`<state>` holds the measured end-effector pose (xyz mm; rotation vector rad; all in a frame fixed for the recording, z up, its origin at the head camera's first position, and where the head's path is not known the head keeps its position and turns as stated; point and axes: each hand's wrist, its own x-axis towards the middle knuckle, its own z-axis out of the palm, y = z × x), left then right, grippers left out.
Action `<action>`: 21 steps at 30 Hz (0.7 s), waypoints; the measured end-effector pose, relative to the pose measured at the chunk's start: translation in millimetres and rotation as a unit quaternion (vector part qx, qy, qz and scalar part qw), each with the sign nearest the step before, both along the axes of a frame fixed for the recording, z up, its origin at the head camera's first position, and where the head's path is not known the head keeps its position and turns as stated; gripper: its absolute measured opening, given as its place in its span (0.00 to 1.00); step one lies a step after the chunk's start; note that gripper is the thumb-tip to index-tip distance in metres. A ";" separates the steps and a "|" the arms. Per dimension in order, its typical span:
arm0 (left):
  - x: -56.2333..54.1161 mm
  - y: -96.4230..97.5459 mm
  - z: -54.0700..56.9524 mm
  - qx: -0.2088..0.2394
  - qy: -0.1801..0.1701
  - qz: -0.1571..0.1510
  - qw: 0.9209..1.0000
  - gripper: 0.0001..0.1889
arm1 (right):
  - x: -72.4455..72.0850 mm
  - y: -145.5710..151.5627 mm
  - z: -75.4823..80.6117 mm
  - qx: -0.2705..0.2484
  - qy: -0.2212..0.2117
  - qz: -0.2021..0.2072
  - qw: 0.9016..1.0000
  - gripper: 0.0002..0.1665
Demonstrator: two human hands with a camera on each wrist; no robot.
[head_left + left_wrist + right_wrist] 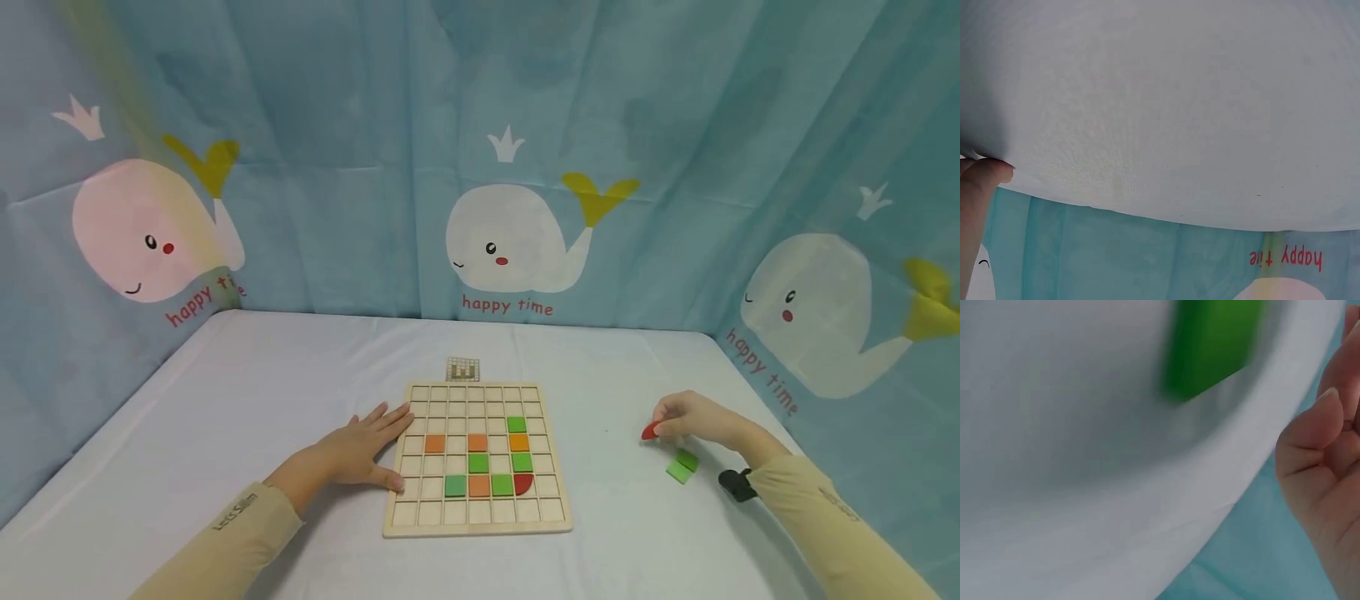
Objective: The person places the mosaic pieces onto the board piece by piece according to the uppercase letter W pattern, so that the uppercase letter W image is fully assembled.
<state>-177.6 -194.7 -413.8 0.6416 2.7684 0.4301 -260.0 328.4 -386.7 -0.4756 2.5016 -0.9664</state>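
A square wooden grid board [477, 530] lies on the white table, with several green and orange square tiles in its cells. A red rounded tile [522, 484] sits in one of the lower cells. My left hand [356, 450] rests at the board's left edge, fingers spread and touching the rim. Over to the right, my right hand [693, 417] pinches a red tile [649, 431] between thumb and fingers, close to the tabletop. Below that hand lie light green tiles [680, 468]. In the right wrist view a blurred green tile [1219, 347] shows, but the red one is hidden.
Behind the board lies a small pattern card [462, 369] with a gridded figure. A black object [738, 484] is near the right sleeve, partly hidden by it. A blue curtain [337, 242] with whale prints closes off the table's back and sides.
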 end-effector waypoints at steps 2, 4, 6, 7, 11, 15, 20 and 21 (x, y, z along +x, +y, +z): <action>0.1 -0.1 -0.2 0.000 -0.001 0.000 1.000 0.57 | 1.3 -4.1 3.4 -0.011 0.003 -0.013 1.000 0.09; 0.2 0.0 -0.8 0.002 -0.001 -0.002 1.000 0.57 | 4.1 -8.8 7.2 -0.031 0.001 -0.021 0.999 0.11; 0.4 0.6 -0.9 0.001 -0.001 -0.002 1.000 0.57 | 7.0 -14.0 10.4 -0.047 0.001 -0.028 0.998 0.12; 0.3 0.8 -1.1 0.001 -0.002 -0.002 1.000 0.57 | 7.9 -16.4 11.4 -0.055 0.000 -0.030 0.998 0.13; 0.7 2.0 -0.7 -0.001 -0.004 -0.003 1.000 0.57 | 11.6 -27.4 16.5 -0.081 -0.006 -0.037 0.996 0.15; 0.5 2.1 -0.3 -0.006 -0.004 -0.001 1.000 0.57 | 12.6 -39.2 21.5 -0.097 -0.013 -0.034 0.995 0.17; 1.3 1.8 1.2 -0.004 -0.002 0.002 1.000 0.57 | 15.1 -59.0 29.0 -0.101 -0.007 -0.038 0.994 0.19; 1.5 1.7 1.4 -0.003 -0.002 0.002 1.000 0.57 | 16.4 -63.8 30.4 -0.102 -0.006 -0.041 0.994 0.19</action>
